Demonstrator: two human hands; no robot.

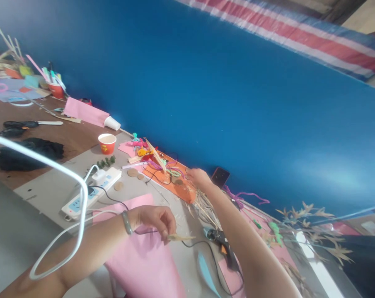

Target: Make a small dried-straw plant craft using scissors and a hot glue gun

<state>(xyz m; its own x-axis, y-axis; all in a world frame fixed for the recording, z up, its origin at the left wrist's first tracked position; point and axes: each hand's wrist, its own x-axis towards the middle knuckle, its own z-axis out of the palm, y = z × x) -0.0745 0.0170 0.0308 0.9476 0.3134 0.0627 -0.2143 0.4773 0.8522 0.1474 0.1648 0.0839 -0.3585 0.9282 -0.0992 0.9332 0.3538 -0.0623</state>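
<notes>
Above the pink paper (146, 265), my left hand (159, 219) pinches a dried leaf (182, 237), its pale tip pointing right. A bracelet sits on this wrist. Farther away, my right hand (200, 178) reaches to the right end of the orange sheet (185, 191). Its fingers are drawn together, and whatever lies between their tips is too small to make out. On the orange sheet lie purple and green craft strands (175, 172) and a pale stick (156, 155). Dry plant fibres (206, 207) lie just below the right hand.
A power strip (92, 192) with a plugged-in charger stands at left; a white cable (83, 215) loops across the foreground. A paper cup of liquid (107, 143) stands behind it. A phone (220, 177) leans on the blue wall (206, 91). A black glue gun (221, 240) lies near my right forearm.
</notes>
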